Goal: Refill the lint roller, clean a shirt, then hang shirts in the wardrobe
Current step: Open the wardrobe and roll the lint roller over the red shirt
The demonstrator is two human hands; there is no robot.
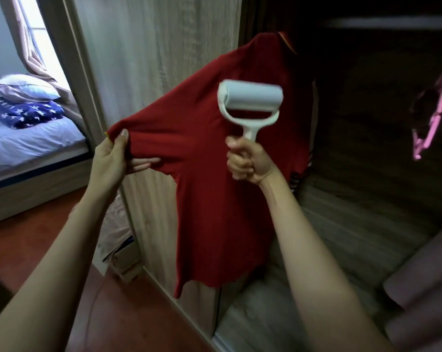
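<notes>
As left hand point(112, 158) pinches sleeve point(148, 130) edge, right hand point(249, 162) grips roller point(250, 97)

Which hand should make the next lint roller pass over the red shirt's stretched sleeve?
Right. The right hand grips the lint roller by its handle, roller head in front of the red shirt. The left hand holds the sleeve end, stretching it out, so it is probably best left there.

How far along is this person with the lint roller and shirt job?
The refill looks done: the lint roller carries a white roll. Cleaning is in hand: the left hand pinches a sleeve of the red shirt taut, while the right hand grips the roller's handle, with the roll in front of the chest. Hanging shirts in the wardrobe is left.
</notes>
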